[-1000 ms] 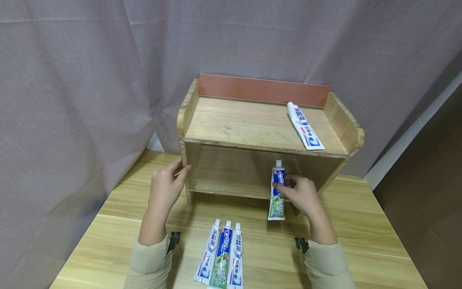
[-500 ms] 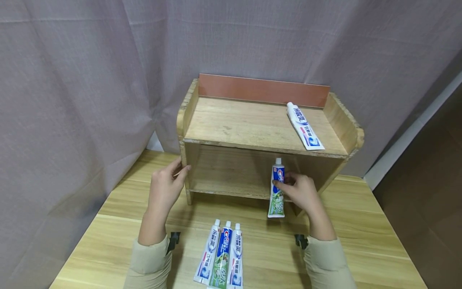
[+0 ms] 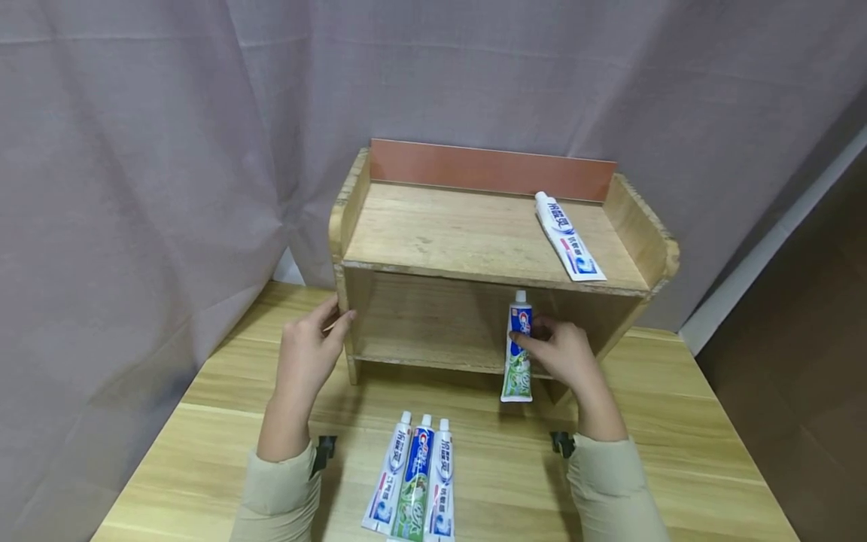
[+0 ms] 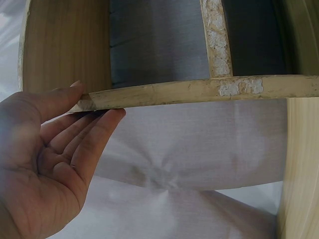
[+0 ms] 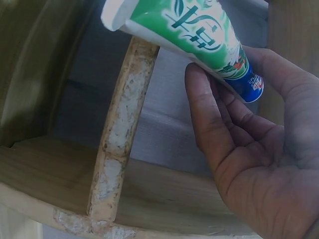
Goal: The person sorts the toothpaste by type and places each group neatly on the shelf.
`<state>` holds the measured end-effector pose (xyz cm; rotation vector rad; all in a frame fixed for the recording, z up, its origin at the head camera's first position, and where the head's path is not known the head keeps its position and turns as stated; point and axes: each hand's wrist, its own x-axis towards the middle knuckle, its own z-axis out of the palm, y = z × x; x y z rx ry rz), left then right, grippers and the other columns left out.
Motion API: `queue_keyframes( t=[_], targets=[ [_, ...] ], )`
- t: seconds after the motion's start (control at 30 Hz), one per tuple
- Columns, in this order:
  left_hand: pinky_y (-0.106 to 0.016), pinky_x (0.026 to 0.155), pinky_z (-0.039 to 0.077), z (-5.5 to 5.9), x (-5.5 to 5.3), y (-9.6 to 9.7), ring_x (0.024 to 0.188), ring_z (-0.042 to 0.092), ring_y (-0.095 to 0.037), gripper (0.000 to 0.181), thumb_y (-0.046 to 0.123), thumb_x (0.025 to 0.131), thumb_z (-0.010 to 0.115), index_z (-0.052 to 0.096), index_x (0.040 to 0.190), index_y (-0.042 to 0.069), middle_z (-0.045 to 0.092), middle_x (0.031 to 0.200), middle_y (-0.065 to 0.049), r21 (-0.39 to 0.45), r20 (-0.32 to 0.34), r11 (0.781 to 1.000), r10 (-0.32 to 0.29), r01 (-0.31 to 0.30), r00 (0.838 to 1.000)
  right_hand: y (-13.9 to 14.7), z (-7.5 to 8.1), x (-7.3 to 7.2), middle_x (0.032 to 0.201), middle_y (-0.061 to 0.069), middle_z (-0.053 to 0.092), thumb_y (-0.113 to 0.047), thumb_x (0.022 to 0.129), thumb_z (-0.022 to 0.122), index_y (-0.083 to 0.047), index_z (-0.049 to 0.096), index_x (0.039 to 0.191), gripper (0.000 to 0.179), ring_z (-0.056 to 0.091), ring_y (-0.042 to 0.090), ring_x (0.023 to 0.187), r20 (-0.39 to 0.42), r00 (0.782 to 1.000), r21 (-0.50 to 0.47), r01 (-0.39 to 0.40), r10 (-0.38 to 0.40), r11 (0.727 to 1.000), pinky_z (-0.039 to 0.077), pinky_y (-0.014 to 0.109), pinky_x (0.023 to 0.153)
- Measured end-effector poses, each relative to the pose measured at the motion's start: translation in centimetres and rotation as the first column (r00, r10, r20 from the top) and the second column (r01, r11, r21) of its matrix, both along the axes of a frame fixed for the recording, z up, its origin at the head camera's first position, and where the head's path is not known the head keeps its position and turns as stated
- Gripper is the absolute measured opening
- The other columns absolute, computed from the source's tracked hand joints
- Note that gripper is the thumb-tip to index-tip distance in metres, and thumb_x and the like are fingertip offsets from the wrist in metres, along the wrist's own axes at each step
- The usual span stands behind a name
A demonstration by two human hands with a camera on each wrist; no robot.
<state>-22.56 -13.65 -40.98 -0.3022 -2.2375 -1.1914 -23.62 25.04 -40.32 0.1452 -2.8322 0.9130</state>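
Observation:
My right hand (image 3: 561, 349) pinches a blue and green toothpaste tube (image 3: 518, 354) between thumb and fingers, cap up, in front of the lower compartment's right part. In the right wrist view the tube (image 5: 199, 40) shows its green, crimped end close to the shelf board's edge. At the left, my left hand (image 3: 313, 339) grips the front edge of the side panel of a small wooden shelf (image 3: 433, 233). The left wrist view has the thumb on one face of that panel (image 4: 159, 92) and the fingers on the other.
A white toothpaste tube (image 3: 569, 237) lies slanted on the top board, at the right. On the table (image 3: 223, 421), three tubes lie side by side: a white tube (image 3: 389, 474), a blue-green tube (image 3: 415, 482) and another white tube (image 3: 442, 482). A grey curtain (image 3: 474, 68) hangs behind.
The right hand has raised the toothpaste tube slightly, nearer the lower compartment. My left hand keeps its grip on the side panel. The head view has shifted a little.

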Motion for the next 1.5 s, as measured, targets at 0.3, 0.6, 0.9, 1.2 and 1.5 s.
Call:
queue_keyframes(
  t=[0.3, 0.6, 0.9, 1.2, 1.5],
  targets=[
    [-0.037, 0.077, 0.064, 0.2, 0.1, 0.0, 0.096, 0.074, -0.032, 0.026, 0.015, 0.094, 0.073, 0.073, 0.117, 0.001, 0.074, 0.106, -0.018, -0.004, -0.008, 1.0, 0.011, -0.011, 1.0, 0.1, 0.2, -0.6, 0.087, 0.012, 0.07, -0.036, 0.09, 0.074, 0.001, 0.07, 0.106, 0.041, 0.061, 0.024, 0.073, 0.003, 1.0, -0.027, 0.004, -0.004, 1.0, 0.053, 0.032, 0.063],
    [-0.038, 0.077, 0.065, 0.2, 0.0, 0.0, 0.095, 0.074, -0.032, 0.026, 0.015, 0.094, 0.074, 0.073, 0.116, 0.001, 0.074, 0.105, -0.018, -0.006, -0.014, 1.0, 0.012, -0.012, 1.0, 0.3, -0.1, -1.2, 0.079, 0.007, 0.069, -0.041, 0.09, 0.074, -0.002, 0.071, 0.099, 0.04, 0.059, 0.021, 0.07, 0.015, 1.0, -0.032, 0.023, -0.023, 0.999, 0.051, 0.03, 0.061],
    [-0.038, 0.077, 0.064, 0.2, 0.0, 0.0, 0.095, 0.074, -0.032, 0.024, 0.014, 0.094, 0.074, 0.073, 0.115, 0.002, 0.075, 0.105, -0.017, 0.003, -0.018, 1.0, 0.008, -0.008, 1.0, 0.5, -0.7, -2.1, 0.081, 0.008, 0.069, -0.045, 0.091, 0.072, -0.004, 0.072, 0.097, 0.042, 0.061, 0.023, 0.072, 0.023, 0.999, -0.065, 0.037, -0.035, 0.997, 0.052, 0.031, 0.064],
    [-0.037, 0.077, 0.064, 0.2, 0.1, 0.0, 0.096, 0.073, -0.032, 0.026, 0.014, 0.094, 0.073, 0.073, 0.116, 0.001, 0.074, 0.106, -0.018, 0.006, -0.009, 1.0, 0.005, -0.005, 1.0, 0.7, -0.9, -2.7, 0.105, 0.02, 0.071, -0.047, 0.092, 0.07, 0.004, 0.069, 0.116, 0.056, 0.066, 0.032, 0.09, 0.046, 0.998, -0.082, 0.053, -0.049, 0.995, 0.057, 0.037, 0.075],
    [-0.039, 0.076, 0.065, 0.2, 0.0, 0.0, 0.095, 0.074, -0.032, 0.024, 0.014, 0.094, 0.073, 0.073, 0.115, 0.001, 0.075, 0.104, -0.017, -0.004, -0.024, 1.0, 0.008, -0.008, 1.0, 0.7, -1.0, -3.5, 0.09, 0.014, 0.07, -0.047, 0.092, 0.071, 0.001, 0.07, 0.104, 0.049, 0.062, 0.028, 0.077, 0.051, 0.996, -0.105, 0.074, -0.069, 0.992, 0.055, 0.033, 0.067]
  ],
)
